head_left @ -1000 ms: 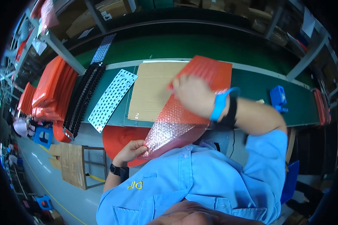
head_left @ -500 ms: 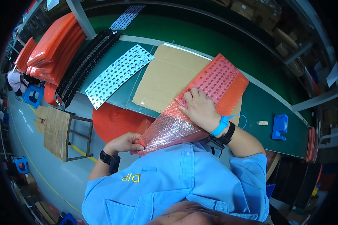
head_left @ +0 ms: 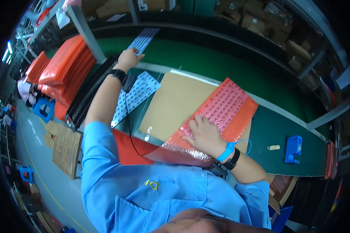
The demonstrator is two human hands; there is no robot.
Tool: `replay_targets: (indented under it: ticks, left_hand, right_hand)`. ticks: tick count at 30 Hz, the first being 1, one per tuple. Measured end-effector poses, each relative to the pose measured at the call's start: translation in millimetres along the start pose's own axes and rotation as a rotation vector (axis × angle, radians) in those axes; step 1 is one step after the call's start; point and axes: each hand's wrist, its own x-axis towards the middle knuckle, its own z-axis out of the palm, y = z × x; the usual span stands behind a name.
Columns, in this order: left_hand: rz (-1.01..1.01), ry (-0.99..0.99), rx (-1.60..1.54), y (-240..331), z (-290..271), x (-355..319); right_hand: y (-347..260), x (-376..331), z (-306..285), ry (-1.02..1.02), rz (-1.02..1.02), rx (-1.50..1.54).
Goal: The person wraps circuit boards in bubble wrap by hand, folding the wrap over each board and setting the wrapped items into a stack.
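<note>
The left hand (head_left: 129, 59) has left the red bubble-wrap bag (head_left: 238, 126) and reached up to the far dotted board (head_left: 147, 39)

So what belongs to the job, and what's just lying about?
Likely the job:
red bubble bag with dotted panel inside
cardboard sheet underneath
second panel alongside
stacked red bags

Seemingly just lying about:
blue plastic holder
wooden-topped stand
blue stool

Dk corners, fisheye dist., bubble wrap (head_left: 179, 144) glare
</note>
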Motion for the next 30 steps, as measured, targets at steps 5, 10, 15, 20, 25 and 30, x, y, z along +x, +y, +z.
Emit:
replay_targets:
  ticks: [5, 10, 15, 20, 25, 30]
  left_hand:
    - [-0.284, -0.061, 0.238, -21, 69, 86]
    - [-0.342, -0.240, 0.244, 21, 53, 94]
    - [-0.300, -0.242, 0.038, 32, 36, 87]
    - [-0.135, -0.554, -0.763, 83, -8, 31]
    - [0.296, -0.570, -1.056, 116, -29, -116]
    - [0.709, -0.052, -0.398, 137, -51, -261]
  right_hand:
    - [-1, -1, 2, -0.040, -0.001, 0.016]
    - [6, -2, -1, -0.075, 0.008, 0.024]
    - [0, 1, 2, -0.059, -0.025, 0.013]
    - [9, -4, 3, 0.001, -0.012, 0.099]
    - [69, -4, -25, 0.013, 0.196, 0.941]
    - [112, -22, -113, 0.615, 0.361, 2.238]
